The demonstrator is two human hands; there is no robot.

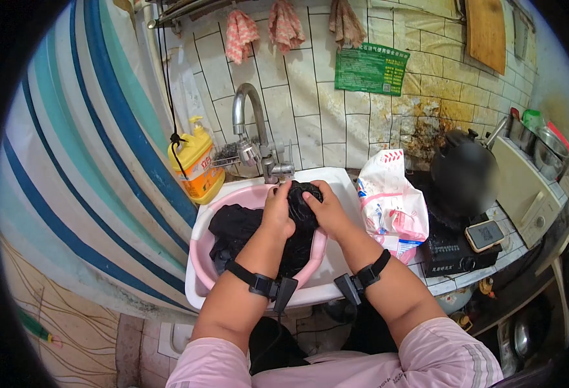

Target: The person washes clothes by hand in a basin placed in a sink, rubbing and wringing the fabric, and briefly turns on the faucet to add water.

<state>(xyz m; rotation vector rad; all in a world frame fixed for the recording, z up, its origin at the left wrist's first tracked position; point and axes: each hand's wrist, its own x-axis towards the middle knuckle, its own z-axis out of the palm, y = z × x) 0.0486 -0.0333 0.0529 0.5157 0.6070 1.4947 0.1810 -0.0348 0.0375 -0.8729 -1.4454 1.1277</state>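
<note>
Wet-looking black cloth (234, 227) fills much of a pink basin (201, 253), which sits inside the white sink (344, 258). Both my hands are over the basin's far right part, gripping a bunched portion of the dark fabric. My left hand (278, 210) is closed on its left side, the fingers partly hidden by the cloth. On the other side, my right hand (328, 210) is closed round the same bunch, thumb on top. Just beyond my hands stands the chrome faucet (249, 110).
A yellow detergent jug (197, 165) stands left of the faucet, beside a striped curtain (97, 149). Right of the sink are a white-and-pink plastic bag (394, 207), a black stove (449, 252), a dark pot (462, 171) and a phone (484, 236). Rags (286, 27) hang above.
</note>
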